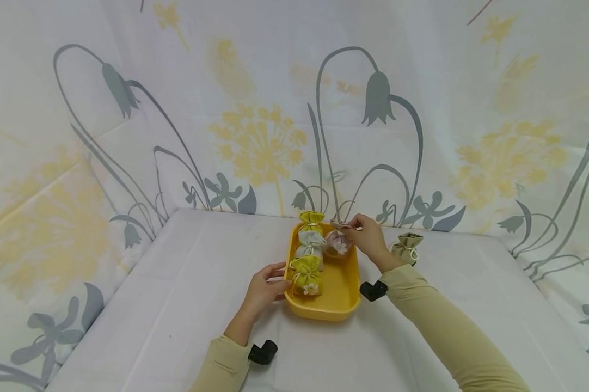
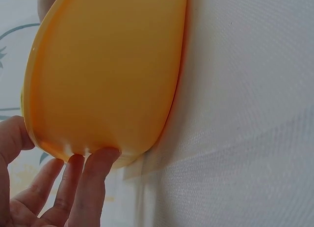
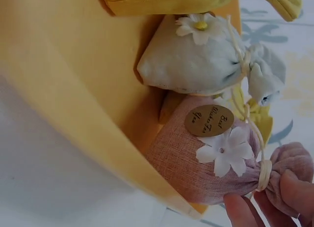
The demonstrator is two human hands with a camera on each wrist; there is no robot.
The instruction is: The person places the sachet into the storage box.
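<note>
A yellow plastic tray (image 1: 338, 283) stands on the white-covered table, holding several small drawstring pouches. My left hand (image 1: 265, 286) is at its left side, fingertips (image 2: 100, 160) against the outer wall and thumb by the rim. My right hand (image 1: 370, 235) pinches the gathered neck of a dusty-pink pouch (image 3: 196, 158), whose body sits inside the tray's far right corner. That pouch carries a white flower and a round brown tag. Along the left side are a yellow pouch (image 1: 306, 276) with a white flower, a pale grey-white pouch (image 3: 191, 65), and another yellow pouch (image 1: 312, 219) behind.
An olive-beige pouch (image 1: 408, 247) stands on the table right of the tray, partly behind my right forearm. White cloth (image 1: 201, 272) covers the table. A flower-printed curtain (image 1: 275, 109) hangs along its back and sides.
</note>
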